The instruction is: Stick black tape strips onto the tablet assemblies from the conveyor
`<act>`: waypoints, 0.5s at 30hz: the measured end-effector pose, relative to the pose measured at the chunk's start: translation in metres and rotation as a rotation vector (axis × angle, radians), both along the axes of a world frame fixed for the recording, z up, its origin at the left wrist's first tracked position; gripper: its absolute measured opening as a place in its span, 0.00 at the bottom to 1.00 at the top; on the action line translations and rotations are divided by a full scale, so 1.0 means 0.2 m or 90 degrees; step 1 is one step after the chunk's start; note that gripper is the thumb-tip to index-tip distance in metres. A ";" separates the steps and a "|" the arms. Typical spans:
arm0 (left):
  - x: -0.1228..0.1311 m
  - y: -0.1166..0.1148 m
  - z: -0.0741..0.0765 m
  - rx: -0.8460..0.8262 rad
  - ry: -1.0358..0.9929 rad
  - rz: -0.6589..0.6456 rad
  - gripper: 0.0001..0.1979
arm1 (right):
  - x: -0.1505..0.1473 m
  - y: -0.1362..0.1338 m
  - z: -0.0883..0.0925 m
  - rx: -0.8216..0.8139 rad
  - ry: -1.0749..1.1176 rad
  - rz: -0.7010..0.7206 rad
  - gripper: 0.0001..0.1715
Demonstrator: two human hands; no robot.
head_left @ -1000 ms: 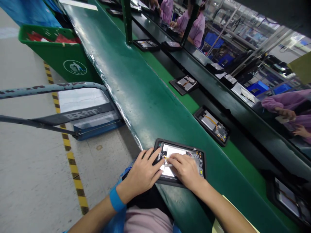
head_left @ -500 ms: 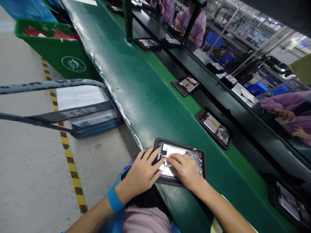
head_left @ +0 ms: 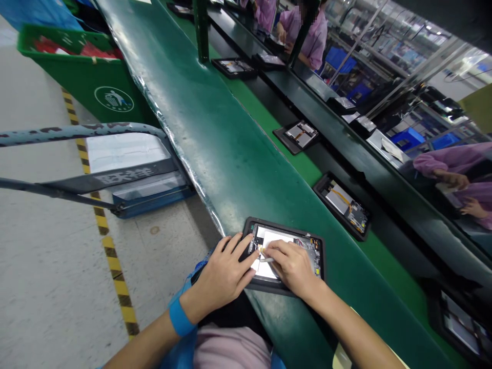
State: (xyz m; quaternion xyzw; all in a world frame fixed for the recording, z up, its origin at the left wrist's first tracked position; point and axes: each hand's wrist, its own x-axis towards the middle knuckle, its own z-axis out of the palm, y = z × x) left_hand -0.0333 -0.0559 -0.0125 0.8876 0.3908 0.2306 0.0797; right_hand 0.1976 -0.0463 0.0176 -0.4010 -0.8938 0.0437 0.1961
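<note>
An opened tablet [head_left: 307,240] in a black frame lies on the dark green bench [head_left: 215,133] right in front of me, its white inner plate and circuit board showing. My left hand [head_left: 225,274] rests on the tablet's left edge with its fingers spread over the frame. My right hand [head_left: 292,266] lies on the inner plate, fingers curled, and pinches a thin white tool [head_left: 266,260] whose tip meets a small orange flex cable [head_left: 262,249]. A blue band circles my left wrist.
Further opened tablets [head_left: 343,204] [head_left: 299,135] [head_left: 233,66] lie on the bright green conveyor belt [head_left: 269,123] beyond. People in pink smocks [head_left: 309,36] [head_left: 457,166] work across the line. A green waste bin [head_left: 82,77] and a cart [head_left: 126,174] stand on the floor at left.
Both hands stay on the tablet, with only slight finger shifts. The tablets on the conveyor have crept a little to the right, and the view has tilted slightly.
</note>
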 end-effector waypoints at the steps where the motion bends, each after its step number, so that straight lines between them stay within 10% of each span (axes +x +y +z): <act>1: 0.00 0.00 0.00 -0.005 0.001 -0.001 0.19 | 0.00 0.00 0.00 -0.011 0.011 0.002 0.10; 15: 0.01 -0.02 0.02 -0.005 0.028 0.022 0.20 | 0.03 -0.01 -0.04 -0.070 0.094 -0.021 0.10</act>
